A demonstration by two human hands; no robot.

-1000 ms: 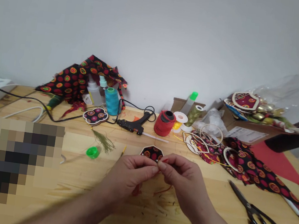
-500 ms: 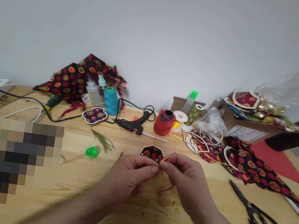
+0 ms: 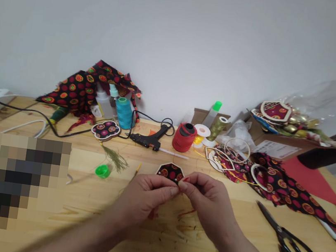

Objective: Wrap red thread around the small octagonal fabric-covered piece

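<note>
Red thread [image 3: 186, 179] pinched by left hand [image 3: 147, 195], right hand [image 3: 208, 198]; patterned piece [image 3: 169, 171] just beyond.

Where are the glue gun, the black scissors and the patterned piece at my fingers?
Glue gun [image 3: 149, 141], head view: its body.
Black scissors [image 3: 279, 232], head view: the pivot.
Patterned piece [image 3: 170, 171], head view: its dark face.

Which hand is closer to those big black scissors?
Right. The right hand is left of the scissors, not touching them; the left hand is farther left, beyond the right one.
</note>
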